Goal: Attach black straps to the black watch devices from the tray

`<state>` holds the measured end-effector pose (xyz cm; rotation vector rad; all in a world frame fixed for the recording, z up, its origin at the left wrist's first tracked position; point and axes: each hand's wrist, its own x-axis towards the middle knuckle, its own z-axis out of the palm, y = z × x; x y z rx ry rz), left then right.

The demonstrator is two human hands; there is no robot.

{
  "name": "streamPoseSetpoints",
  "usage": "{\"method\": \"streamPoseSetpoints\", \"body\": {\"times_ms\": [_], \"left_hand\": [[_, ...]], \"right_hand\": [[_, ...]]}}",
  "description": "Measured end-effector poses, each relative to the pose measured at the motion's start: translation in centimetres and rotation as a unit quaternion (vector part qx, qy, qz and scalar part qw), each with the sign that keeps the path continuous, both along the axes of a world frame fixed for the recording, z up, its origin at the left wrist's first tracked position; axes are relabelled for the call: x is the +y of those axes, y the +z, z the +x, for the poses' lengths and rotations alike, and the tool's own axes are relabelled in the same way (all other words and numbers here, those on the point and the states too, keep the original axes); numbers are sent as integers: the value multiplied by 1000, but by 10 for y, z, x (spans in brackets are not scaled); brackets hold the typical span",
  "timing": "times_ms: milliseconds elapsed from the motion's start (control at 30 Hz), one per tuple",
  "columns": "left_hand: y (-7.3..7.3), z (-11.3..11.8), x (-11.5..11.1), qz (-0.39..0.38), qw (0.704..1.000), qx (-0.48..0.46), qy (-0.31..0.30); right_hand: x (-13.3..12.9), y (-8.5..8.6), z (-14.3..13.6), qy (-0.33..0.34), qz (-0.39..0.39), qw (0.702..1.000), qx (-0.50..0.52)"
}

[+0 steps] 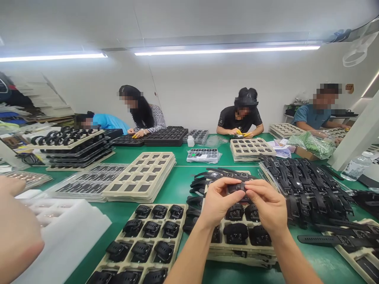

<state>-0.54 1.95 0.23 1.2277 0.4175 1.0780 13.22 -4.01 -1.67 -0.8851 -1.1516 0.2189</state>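
Observation:
Both my hands are raised together over the green table, pinching one small black watch case point(237, 187) between their fingertips. My left hand point(217, 201) grips its left side and my right hand point(265, 205) grips its right side. Directly beneath them lies a stack of beige trays point(237, 249) holding black watch cases. A second beige tray point(118, 265) filled with black cases sits to the lower left.
A pile of black straps point(308, 189) lies to the right. Empty beige trays point(142, 177) and clear trays point(83, 185) are stacked at left, with white foam point(65, 232) nearer. A water bottle point(355, 165) stands far right. Several people work across the table. Someone's arm point(14, 232) intrudes at lower left.

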Motion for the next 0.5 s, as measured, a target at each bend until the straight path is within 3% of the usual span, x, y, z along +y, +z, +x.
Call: {"method": "streamPoseSetpoints", "body": {"times_ms": [133, 233, 333, 400, 500], "left_hand": [[-5, 7, -1, -8, 999, -32, 27], [-7, 13, -5, 7, 997, -38, 61], [-7, 15, -9, 29, 997, -22, 64], [-7, 12, -10, 49, 997, -10, 50], [-4, 4, -7, 76, 996, 39, -19]], "right_hand": [[1, -2, 3, -23, -20, 999, -42], [2, -1, 7, 3, -39, 993, -115], [2, 2, 9, 29, -41, 991, -124], [1, 4, 9, 31, -65, 993, -92], [-2, 7, 11, 59, -126, 990, -30]]}}
